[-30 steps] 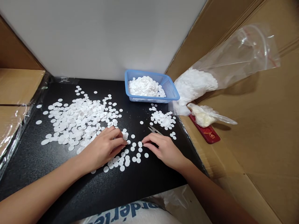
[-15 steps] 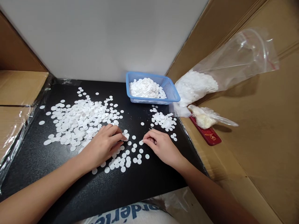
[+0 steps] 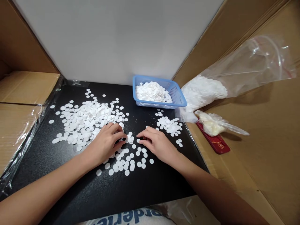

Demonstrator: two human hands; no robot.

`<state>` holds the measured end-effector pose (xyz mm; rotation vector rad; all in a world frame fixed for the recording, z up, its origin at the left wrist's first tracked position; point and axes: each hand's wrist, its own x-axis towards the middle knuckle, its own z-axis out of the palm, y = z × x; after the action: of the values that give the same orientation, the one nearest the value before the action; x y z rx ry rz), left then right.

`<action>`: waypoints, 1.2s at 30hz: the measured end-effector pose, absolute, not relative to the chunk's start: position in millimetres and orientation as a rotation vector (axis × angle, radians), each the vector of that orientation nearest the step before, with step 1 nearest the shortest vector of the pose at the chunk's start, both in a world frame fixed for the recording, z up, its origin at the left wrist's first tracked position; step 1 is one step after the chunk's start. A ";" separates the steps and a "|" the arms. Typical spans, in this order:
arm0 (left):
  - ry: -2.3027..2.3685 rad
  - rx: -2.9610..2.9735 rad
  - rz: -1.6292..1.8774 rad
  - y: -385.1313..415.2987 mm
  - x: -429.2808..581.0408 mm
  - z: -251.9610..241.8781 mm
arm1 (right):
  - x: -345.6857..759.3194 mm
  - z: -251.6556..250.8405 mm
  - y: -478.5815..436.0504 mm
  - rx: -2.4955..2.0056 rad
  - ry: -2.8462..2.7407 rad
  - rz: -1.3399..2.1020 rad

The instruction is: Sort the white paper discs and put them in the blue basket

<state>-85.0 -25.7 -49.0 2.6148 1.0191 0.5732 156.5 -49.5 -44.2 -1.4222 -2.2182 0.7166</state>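
Several white round discs lie heaped on the left of a black mat, and a looser scatter of discs sits between my hands. My left hand rests on the heap's near edge, fingers curled, thumb and fingertips pinched at a disc. My right hand lies palm down just to the right, fingers held together and pointing left, tips almost touching the left hand's. Whatever is under its palm is hidden.
A blue plastic basket full of discs stands at the back. A smaller pile of discs lies in front of it. A clear bag of discs, a small bag and a red flat item lie on cardboard to the right.
My right hand slid left toward the left hand. The metal tips that stuck out behind it a second ago no longer show. The left hand stayed on the discs.
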 end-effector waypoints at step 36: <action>1.172 1.759 0.661 -16.8 -91.5 -29.2 | 143.9 -44.0 -53.4 -0.840 -2.682 0.451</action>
<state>-91.5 -16.8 -29.2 1.7593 1.1724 0.6605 143.9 -53.4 -44.0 -0.8403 -2.6819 0.4505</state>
